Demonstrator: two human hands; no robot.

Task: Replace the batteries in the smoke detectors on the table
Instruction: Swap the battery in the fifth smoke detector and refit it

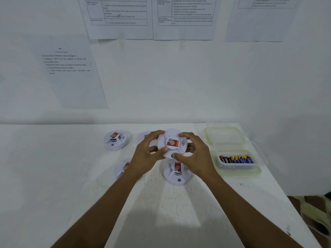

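I hold a round white smoke detector [172,143] with a red label above the table, face up. My left hand [150,153] grips its left rim and my right hand [194,156] grips its right rim. Another detector [177,173] lies on the table just below it. A third detector [115,139] sits at the far left. Two more detectors, one at the near left [122,168] and one behind [144,136], are partly hidden by my left hand. Batteries [236,159] lie in a clear plastic box [238,170] at the right.
The box's open lid [224,134] lies flat behind it. The white table [71,185] meets a white wall at the back, with printed sheets [71,72] taped on it. The table's right edge runs diagonally, with patterned cloth [315,212] beyond.
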